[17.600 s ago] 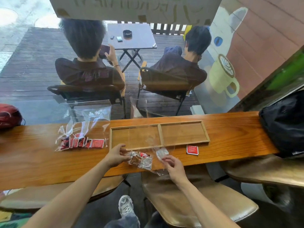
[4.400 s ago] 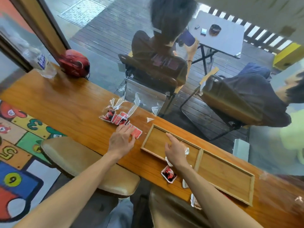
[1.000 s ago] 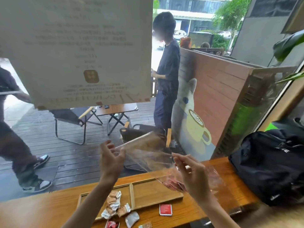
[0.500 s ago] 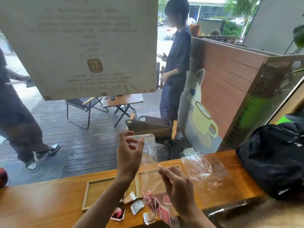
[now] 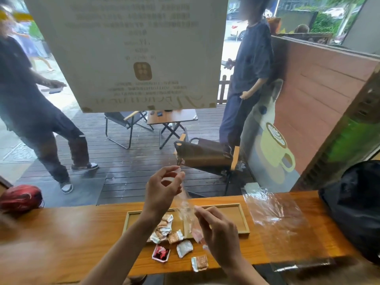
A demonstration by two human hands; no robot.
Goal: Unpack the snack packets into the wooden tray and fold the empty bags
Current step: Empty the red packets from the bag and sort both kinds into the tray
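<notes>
My left hand [image 5: 162,188] pinches the top end of a narrow clear plastic bag [image 5: 186,210] held above the counter. My right hand [image 5: 219,231] grips the lower part of the same bag. Below them lies the wooden tray [image 5: 239,221] with two compartments; several brown-and-white snack packets [image 5: 164,227] sit in its left compartment. On the counter in front of the tray lie a red packet [image 5: 161,253], a white packet [image 5: 184,248] and a brown packet [image 5: 199,263]. A second clear bag [image 5: 281,225] lies spread flat to the tray's right.
A black backpack [image 5: 355,208] stands at the counter's right end. A red helmet [image 5: 20,197] rests at the far left. Behind the window are two people standing, folding chairs and a small table. A paper notice hangs on the glass.
The bag between my hands has been drawn narrower and more upright. My left hand rose slightly; my right hand slid right. The view tilted down, showing more loose packets on the counter.
</notes>
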